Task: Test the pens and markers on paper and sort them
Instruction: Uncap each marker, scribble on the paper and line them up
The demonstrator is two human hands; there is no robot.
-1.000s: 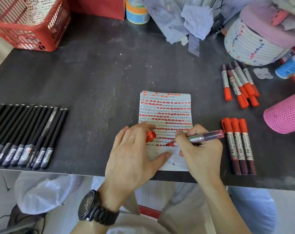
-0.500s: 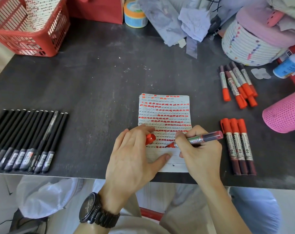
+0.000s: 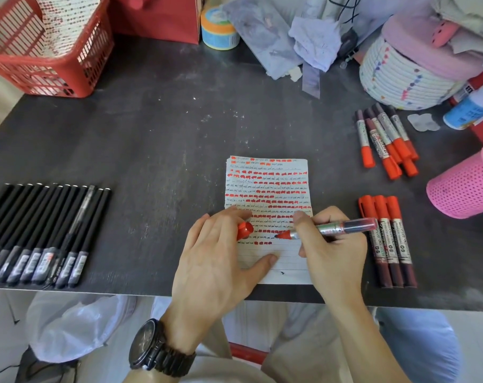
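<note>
Lined paper (image 3: 268,186), matt dark tabletop (image 3: 151,134)

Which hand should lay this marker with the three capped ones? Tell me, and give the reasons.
Right. The right hand already grips the marker, and the three capped markers lie just beside it. The left hand holds the cap and pins the paper on the far side.
</note>
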